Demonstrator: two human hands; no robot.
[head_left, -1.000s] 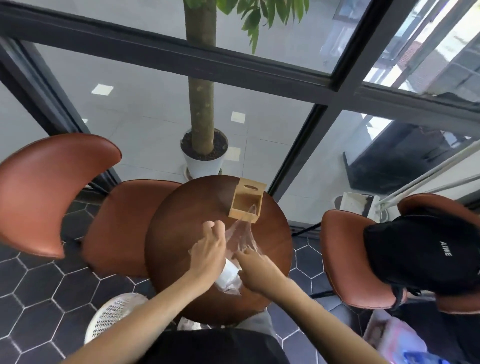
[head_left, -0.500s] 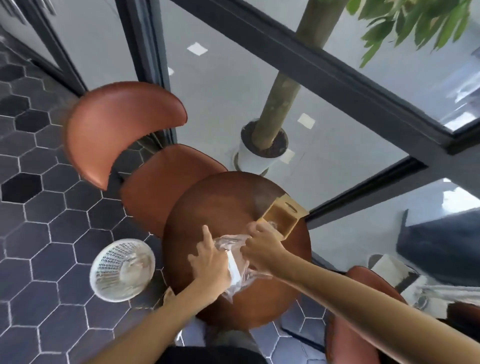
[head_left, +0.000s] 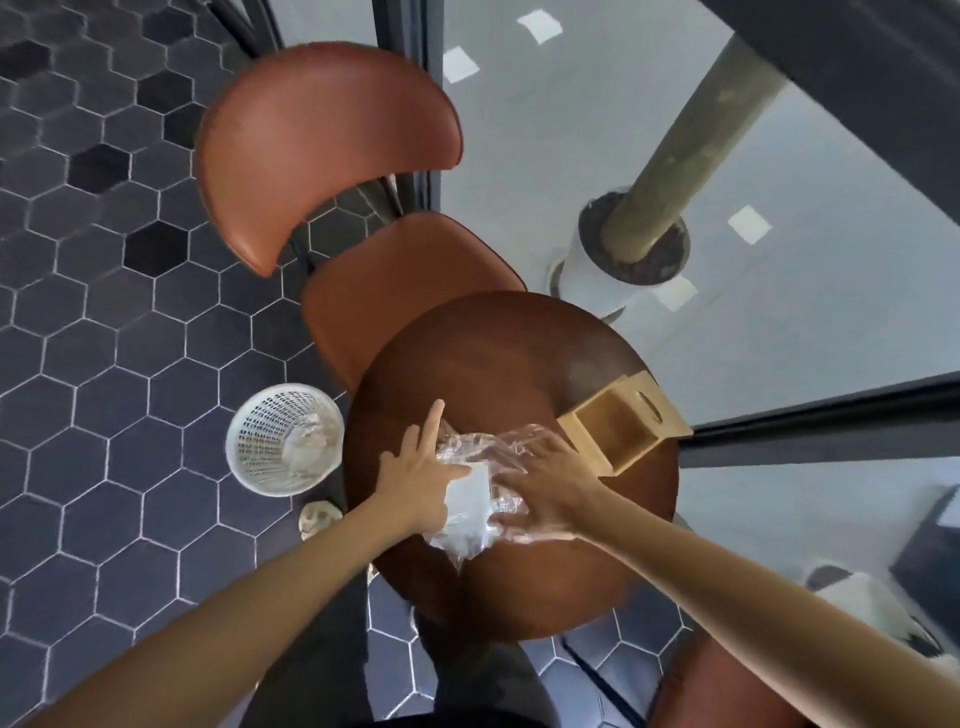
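A white pack (head_left: 466, 506) wrapped in crinkled clear plastic (head_left: 480, 447) lies on the round dark wooden table (head_left: 498, 364). My left hand (head_left: 418, 467) holds the pack's left side, with its index finger pointing straight out over the table. My right hand (head_left: 550, 480) lies on the plastic at the right, fingers curled into the wrap. An open wooden box (head_left: 621, 423) stands just right of my right hand, its hollow side facing me.
A white mesh waste basket (head_left: 283, 439) with crumpled scraps stands on the hexagon-tiled floor left of the table. A brown leather chair (head_left: 332, 156) is beyond the table. A potted tree trunk (head_left: 675, 171) stands behind the glass wall.
The view has swung left and tilted down. My right hand has moved from the plastic's far end, near the box, down onto the wrap beside the pack. My left hand stays on the pack.
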